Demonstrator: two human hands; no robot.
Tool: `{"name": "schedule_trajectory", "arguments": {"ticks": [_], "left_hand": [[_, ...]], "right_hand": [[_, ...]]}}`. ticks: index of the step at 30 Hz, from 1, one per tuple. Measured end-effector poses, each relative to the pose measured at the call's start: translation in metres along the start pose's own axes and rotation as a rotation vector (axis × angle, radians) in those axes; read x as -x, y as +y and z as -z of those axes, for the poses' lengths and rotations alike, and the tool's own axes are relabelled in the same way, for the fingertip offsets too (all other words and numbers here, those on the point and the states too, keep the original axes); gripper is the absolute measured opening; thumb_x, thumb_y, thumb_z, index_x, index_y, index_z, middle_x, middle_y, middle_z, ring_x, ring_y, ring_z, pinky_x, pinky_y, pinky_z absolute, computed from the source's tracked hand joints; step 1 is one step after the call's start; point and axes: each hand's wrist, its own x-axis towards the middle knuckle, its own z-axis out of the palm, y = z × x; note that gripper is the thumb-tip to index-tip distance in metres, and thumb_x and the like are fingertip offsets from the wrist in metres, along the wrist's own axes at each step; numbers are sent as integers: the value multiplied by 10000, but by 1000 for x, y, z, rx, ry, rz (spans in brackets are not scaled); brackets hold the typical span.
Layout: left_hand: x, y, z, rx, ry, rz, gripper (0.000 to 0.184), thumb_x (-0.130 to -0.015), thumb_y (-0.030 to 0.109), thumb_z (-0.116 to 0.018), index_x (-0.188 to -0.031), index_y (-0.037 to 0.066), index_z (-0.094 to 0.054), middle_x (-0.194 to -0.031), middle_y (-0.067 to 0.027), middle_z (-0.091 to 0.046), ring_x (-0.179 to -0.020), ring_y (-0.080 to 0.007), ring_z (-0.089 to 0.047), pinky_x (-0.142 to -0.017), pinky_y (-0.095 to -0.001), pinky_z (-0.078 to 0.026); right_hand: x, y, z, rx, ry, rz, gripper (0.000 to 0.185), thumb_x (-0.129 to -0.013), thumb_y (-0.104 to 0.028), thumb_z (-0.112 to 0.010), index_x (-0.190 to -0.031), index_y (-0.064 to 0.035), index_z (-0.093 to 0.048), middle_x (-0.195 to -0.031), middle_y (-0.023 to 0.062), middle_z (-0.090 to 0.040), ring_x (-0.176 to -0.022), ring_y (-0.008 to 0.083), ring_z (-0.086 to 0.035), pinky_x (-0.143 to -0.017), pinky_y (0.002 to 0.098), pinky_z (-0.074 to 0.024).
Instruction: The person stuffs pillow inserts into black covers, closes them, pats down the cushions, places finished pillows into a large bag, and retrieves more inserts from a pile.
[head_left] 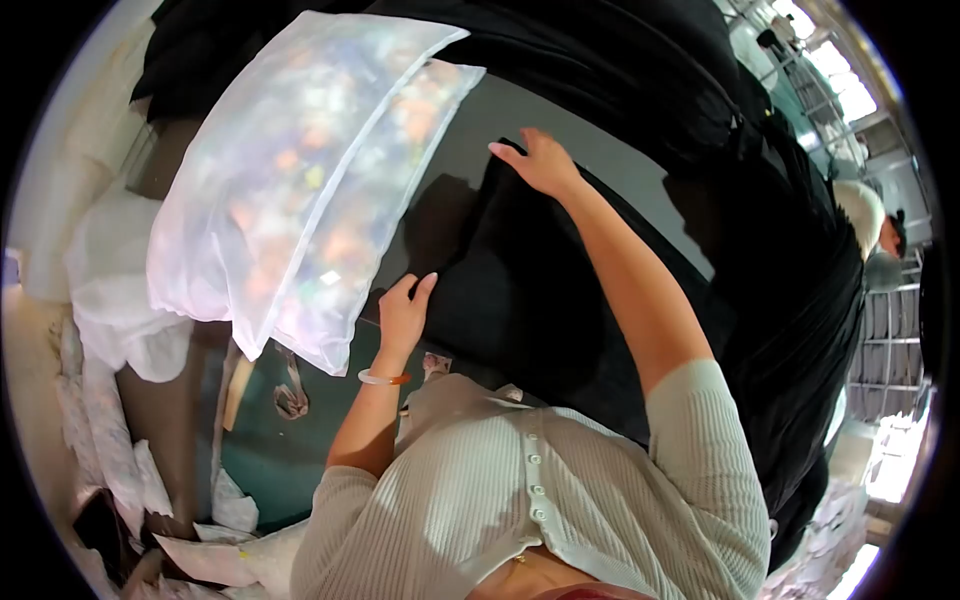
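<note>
A black cloth (540,290) with a straight edge lies flat in front of my body, on a grey tabletop. My right hand (545,165) is at its far corner, with the thumb and fingers closed about the cloth's edge. Nearer to me, my left hand (403,315) has its thumb and curled fingers at the near left corner of the same cloth. A bracelet (383,378) circles the left wrist. Just left of both hands lies a plump translucent white bag (300,190) with blurred multicoloured contents showing through.
Piled black fabric (790,270) rises along the far and right sides of the table. White padded bundles (125,270) are on the left. A strip of twisted material (290,395) lies below the bag. Another person (865,220) and metal racks (890,340) are at the far right.
</note>
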Motion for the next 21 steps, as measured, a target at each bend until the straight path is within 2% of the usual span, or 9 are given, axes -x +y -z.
{"name": "schedule_trajectory", "arguments": {"ticks": [4, 5, 7, 9, 11, 14, 17, 20, 21], "left_hand": [[-1, -1, 14, 168, -87, -13, 319, -906, 249, -659, -795, -27, -544, -653, -223, -454, -589, -363, -375, -552, -363, -398], [-2, -9, 19, 144, -134, -2, 358, -918, 279, -641, -783, -33, -530, -652, -216, -447, -583, -328, -363, -561, -356, -394], [5, -13, 13, 320, -137, 8, 387, -941, 304, -605, -786, -43, -531, -663, -217, -453, -598, -306, -350, -578, -347, -392], [10, -33, 4, 451, -144, 106, 383, -967, 308, -563, -823, -47, -565, -690, -238, -479, -607, -351, -437, -599, -376, -407], [8, -51, 8, 204, -137, 101, 376, -960, 304, -570, -819, -44, -568, -688, -226, -525, -631, -369, -509, -622, -387, -424], [-15, -34, 34, -72, -155, 21, 244, -934, 270, -599, -948, 27, -620, -853, -143, -644, -819, -360, -607, -705, -419, -467], [-62, 51, 59, -249, 107, -457, 450, -930, 206, -582, -1319, -4, -494, -1334, -168, -530, -1244, -366, -469, -1031, -450, -359], [-61, 135, 45, 60, 151, -873, 626, -914, 359, -581, -1418, 21, -428, -1482, -200, -386, -1390, -405, -319, -1133, -494, -193], [-53, 139, 27, 72, 98, -1064, 647, -912, 432, -550, -1412, 35, -443, -1502, -177, -367, -1419, -359, -287, -1150, -483, -166]], "right_hand": [[-51, 26, -63, 98, -220, -44, 476, -760, -367, -756, -1068, -13, -680, -1173, 219, -635, -1107, 366, -601, -932, 419, -480], [-59, 39, -79, 17, -106, -163, 349, -743, -234, -766, -1007, -13, -709, -1085, 194, -678, -1070, 342, -627, -917, 402, -494], [-74, 62, -87, -331, -131, -444, 254, -719, -141, -769, -936, -19, -720, -974, 149, -712, -1002, 322, -656, -887, 386, -508], [-59, 26, -85, -298, -102, -481, 177, -711, -111, -767, -849, -16, -708, -899, 133, -716, -937, 315, -667, -849, 384, -516], [-56, 14, -86, -59, -70, -109, 173, -737, -154, -757, -824, -20, -692, -859, 132, -706, -910, 321, -665, -832, 391, -515], [-56, 14, -47, -86, 115, 193, 393, -816, -311, -728, -1096, -51, -639, -1105, 149, -652, -1048, 342, -611, -852, 421, -503], [-1, -21, 47, -129, 340, 342, 358, -914, -252, -624, -1219, -65, -603, -1329, 143, -540, -1247, 324, -492, -1021, 402, -387], [104, -21, 111, 228, 632, 302, 390, -921, -152, -569, -1310, -124, -584, -1436, 112, -468, -1387, 300, -353, -1125, 450, -238], [143, -18, 116, 313, 697, 206, 431, -887, -125, -580, -1318, -134, -584, -1460, 113, -442, -1411, 319, -308, -1140, 481, -191]]}}
